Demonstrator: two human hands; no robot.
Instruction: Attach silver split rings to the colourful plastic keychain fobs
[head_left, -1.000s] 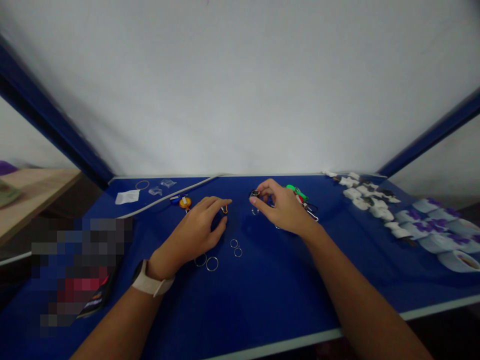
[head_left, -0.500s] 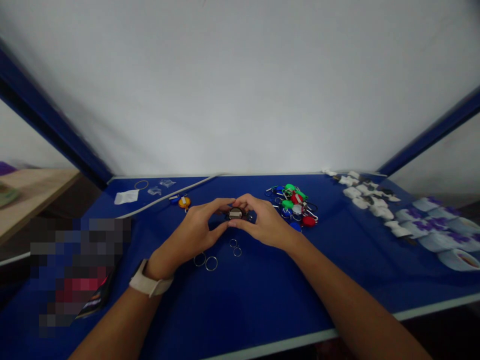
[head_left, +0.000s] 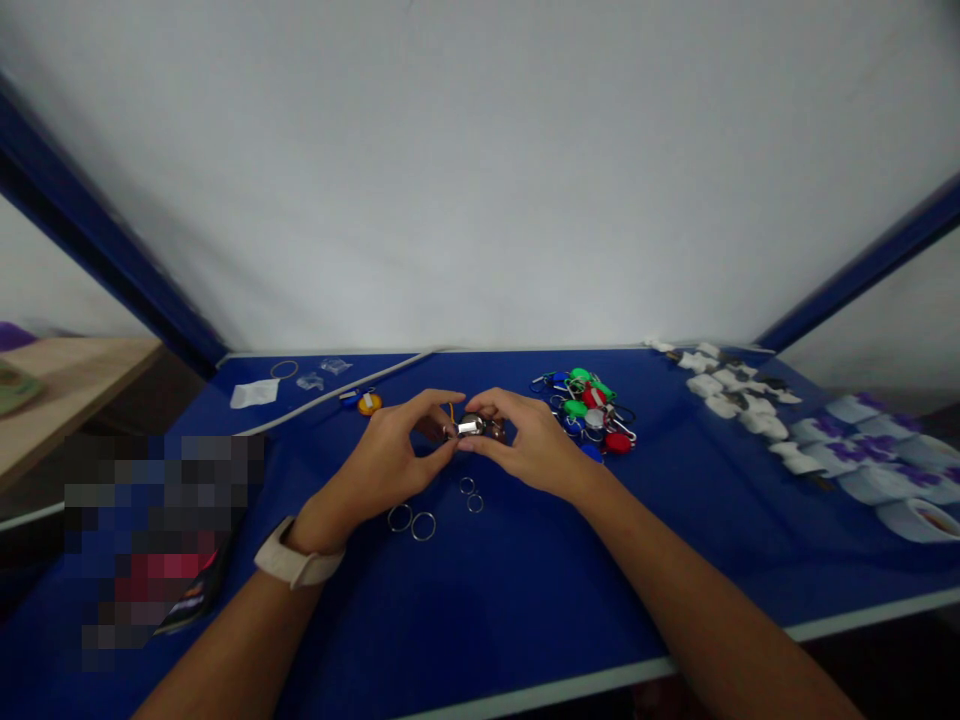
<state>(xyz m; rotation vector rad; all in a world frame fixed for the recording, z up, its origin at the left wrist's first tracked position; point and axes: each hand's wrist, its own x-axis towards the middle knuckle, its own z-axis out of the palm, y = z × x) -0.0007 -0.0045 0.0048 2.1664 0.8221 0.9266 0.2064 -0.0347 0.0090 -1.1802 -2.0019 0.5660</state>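
Note:
A dark, shiny retractable badge reel [head_left: 470,427] is held above the blue table between my two hands, its white strap facing up. My right hand [head_left: 529,440] has thumb and fingers closed round the reel's right side. At its left end my left hand [head_left: 401,445] pinches, with a thin orange-yellow bit showing between the fingers. Fingertips partly hide the reel and whatever is attached to it. Just below the hands lie two small split rings [head_left: 471,495] and two larger split rings [head_left: 412,522]. A yellow reel [head_left: 369,402] and a blue reel [head_left: 349,398] rest behind my left hand.
To the right is a pile of coloured reels with carabiners [head_left: 589,410]. Further right lie white wrapped pieces [head_left: 739,390] and white rolls with purple [head_left: 877,450]. A grey cable [head_left: 352,385], white paper [head_left: 255,393] and a pixelated dark item [head_left: 165,540] are at left.
The reel between my fingers has turned slightly and its strap now catches the light. My left fingers have shifted a little, showing an orange-yellow bit. The rings stay put.

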